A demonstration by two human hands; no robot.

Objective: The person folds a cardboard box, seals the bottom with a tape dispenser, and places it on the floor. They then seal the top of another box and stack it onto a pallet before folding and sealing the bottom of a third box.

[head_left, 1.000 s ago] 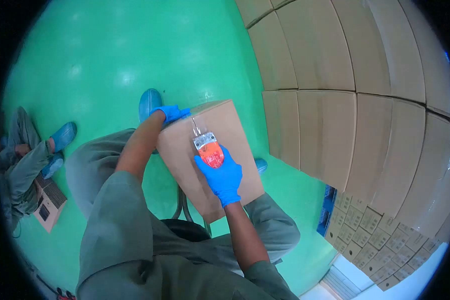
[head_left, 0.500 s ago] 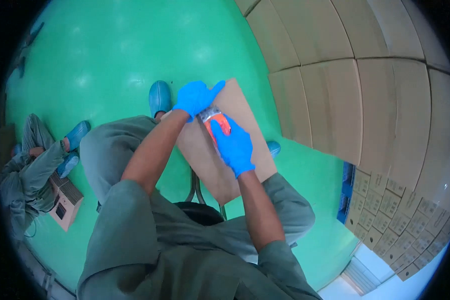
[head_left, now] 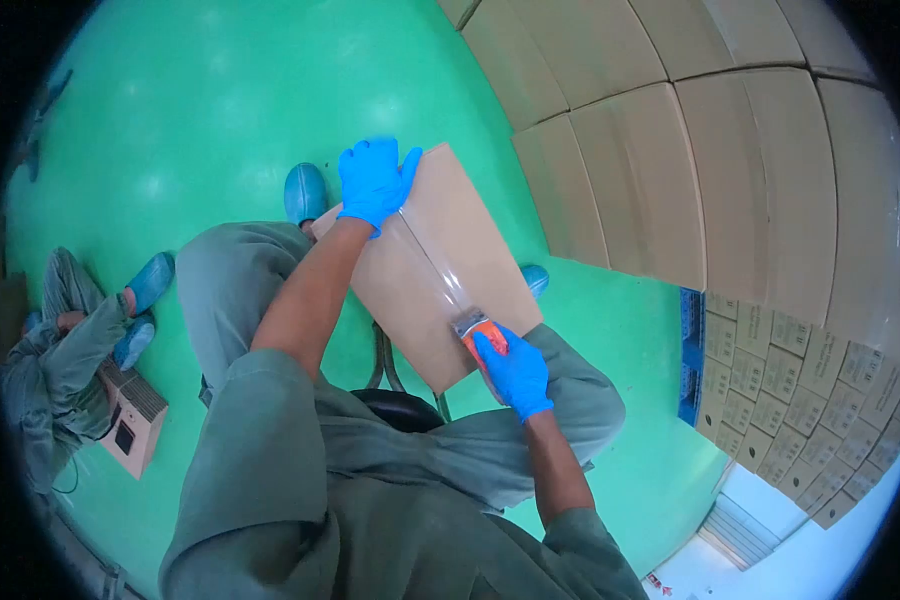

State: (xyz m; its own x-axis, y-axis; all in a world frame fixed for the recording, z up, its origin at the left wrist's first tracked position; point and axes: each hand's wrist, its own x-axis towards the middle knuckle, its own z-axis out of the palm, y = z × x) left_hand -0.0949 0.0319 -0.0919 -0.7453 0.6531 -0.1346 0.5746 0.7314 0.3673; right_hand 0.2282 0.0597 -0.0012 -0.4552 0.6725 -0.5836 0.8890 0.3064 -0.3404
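Observation:
On my lap rests a cardboard box (head_left: 410,285), tilted in view. My right hand (head_left: 520,377), in a blue glove, grips an orange tape dispenser (head_left: 484,337) at the box's near right edge. A strip of clear tape (head_left: 428,255) runs along the middle of the box, from near my left hand to the dispenser. My left hand (head_left: 372,182), also blue-gloved, lies over the far edge with its thumb spread along the cardboard. It holds nothing, though part of the box edge is hidden beneath it.
Large cartons (head_left: 640,165) are stacked on the right, with smaller printed cartons (head_left: 785,390) beside a blue pallet (head_left: 690,350). At left sits another person (head_left: 55,360) near a brown box with a dark patch (head_left: 130,430). Green floor (head_left: 230,90) surrounds my seat.
My right hand has drawn the tape dispenser from beside my left hand down to the near edge, leaving clear tape along the box. My left hand has straightened at the far edge.

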